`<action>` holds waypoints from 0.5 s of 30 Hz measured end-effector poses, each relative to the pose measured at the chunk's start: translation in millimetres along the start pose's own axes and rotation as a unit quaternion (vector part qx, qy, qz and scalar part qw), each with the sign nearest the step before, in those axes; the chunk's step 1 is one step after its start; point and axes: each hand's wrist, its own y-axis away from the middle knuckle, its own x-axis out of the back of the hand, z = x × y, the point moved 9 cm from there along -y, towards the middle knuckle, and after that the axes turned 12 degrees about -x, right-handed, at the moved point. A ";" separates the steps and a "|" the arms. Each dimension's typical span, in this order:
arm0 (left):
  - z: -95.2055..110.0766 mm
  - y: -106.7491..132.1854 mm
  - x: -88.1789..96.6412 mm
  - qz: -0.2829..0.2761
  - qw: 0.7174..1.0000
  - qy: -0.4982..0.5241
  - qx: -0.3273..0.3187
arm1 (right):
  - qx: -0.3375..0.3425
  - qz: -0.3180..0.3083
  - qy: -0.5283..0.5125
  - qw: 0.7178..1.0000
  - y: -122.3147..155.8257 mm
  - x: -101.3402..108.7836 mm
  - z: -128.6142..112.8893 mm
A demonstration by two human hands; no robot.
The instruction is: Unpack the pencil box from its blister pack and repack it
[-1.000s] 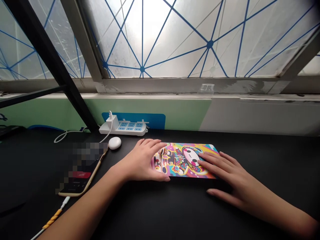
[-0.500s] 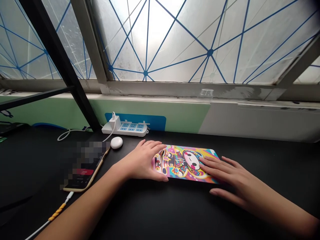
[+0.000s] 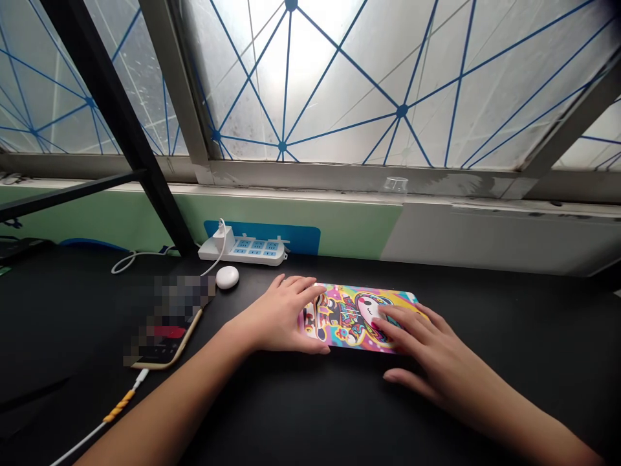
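Observation:
A flat rectangular sheet [image 3: 347, 317], brightly printed with a cartoon figure, lies on the black tabletop. My left hand [image 3: 286, 314] spans its left end, thumb along the near edge and index finger at the far edge. The palm hides that end. Over the right part rests my right hand [image 3: 422, 343], fingers apart and slightly bent on the printed face. Its thumb is off the sheet, over the table in front. Whether the sheet is a card, a pad or a booklet I cannot tell.
Left of my hands lies a phone [image 3: 169, 349] in a tan-edged case, with a charging cable [image 3: 119, 406]. Behind it are a white rounded case [image 3: 227, 277] and a power strip [image 3: 257, 251] with a plugged-in charger. A black metal post [image 3: 140, 162] slants down near the window.
My right hand has slid left over the sheet, its fingers now more bent. The left hand stays at the left end. The view has shifted slightly.

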 end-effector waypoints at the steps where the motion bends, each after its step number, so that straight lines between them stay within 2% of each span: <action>1: 0.1 0.0 0.2 0.000 1.000 0.000 0.000 | 0.007 -0.002 0.002 1.000 -1.3 -1.0 -5.8; 4: 0.3 0.4 1.0 0.000 1.000 0.001 0.001 | 0.022 -0.015 -0.005 1.000 -4.6 -3.9 -18.7; 8: 0.5 1.2 2.6 0.002 1.000 -0.002 -0.003 | 0.013 -0.031 -0.033 0.999 -7.0 -5.1 -18.9; 11: -0.4 1.9 3.5 0.003 1.000 0.002 -0.002 | 0.002 -0.049 -0.057 0.997 -5.1 -4.3 -8.5; 15: -1.6 2.6 4.7 0.002 1.000 0.005 -0.005 | -0.035 -0.059 -0.079 0.995 3.8 0.1 23.5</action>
